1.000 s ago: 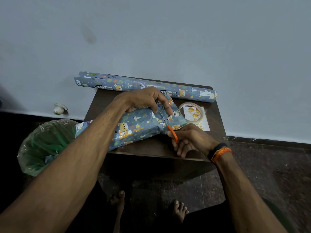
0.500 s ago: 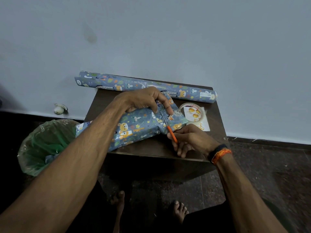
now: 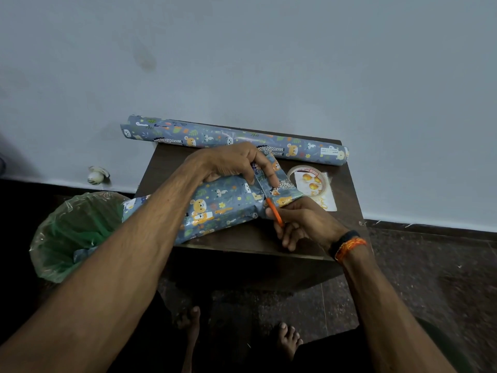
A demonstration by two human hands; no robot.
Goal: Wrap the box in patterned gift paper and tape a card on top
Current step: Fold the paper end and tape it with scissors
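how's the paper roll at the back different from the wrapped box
The roll is a long thin tube lying free along the table's back edge; the box is shorter and flatter, near the front. Nothing touches the roll; the left hand holds the box's paper while the right hand works scissors there. Both show the same blue animal print.

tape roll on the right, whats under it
The tape roll lies on a white card printed with orange shapes, on the dark table. The right hand hides the card's near-left corner.
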